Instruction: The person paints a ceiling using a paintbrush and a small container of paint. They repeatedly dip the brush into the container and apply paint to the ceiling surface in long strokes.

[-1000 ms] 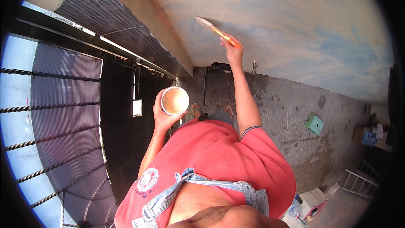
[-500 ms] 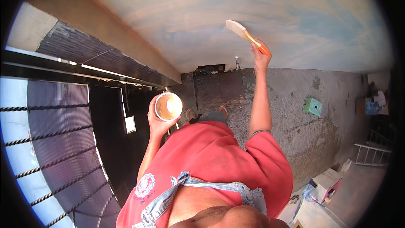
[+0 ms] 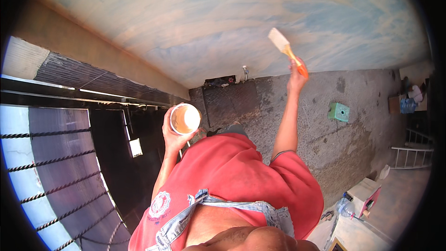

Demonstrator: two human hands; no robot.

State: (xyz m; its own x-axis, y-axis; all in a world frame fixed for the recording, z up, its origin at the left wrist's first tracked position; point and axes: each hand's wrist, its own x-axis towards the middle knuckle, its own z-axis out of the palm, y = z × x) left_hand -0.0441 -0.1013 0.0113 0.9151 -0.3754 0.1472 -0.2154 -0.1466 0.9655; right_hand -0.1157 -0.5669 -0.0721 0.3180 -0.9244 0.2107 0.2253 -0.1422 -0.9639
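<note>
Your orange-handled brush (image 3: 289,52) with pale bristles meets a wall (image 3: 223,23) streaked blue and tan; your white cup (image 3: 185,119) holds peach paint, above your red shirt (image 3: 241,181) and a green block (image 3: 338,111) on grey ground (image 3: 344,148).

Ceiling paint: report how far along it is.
Done: much of the ceiling carries streaky tan paint over the blue. In hand: the right hand holds an orange-handled brush with its bristles up at the ceiling; the left hand holds a cup of tan paint. Left: blue patches show through right of the brush, and coverage is thin and uneven elsewhere.
</note>
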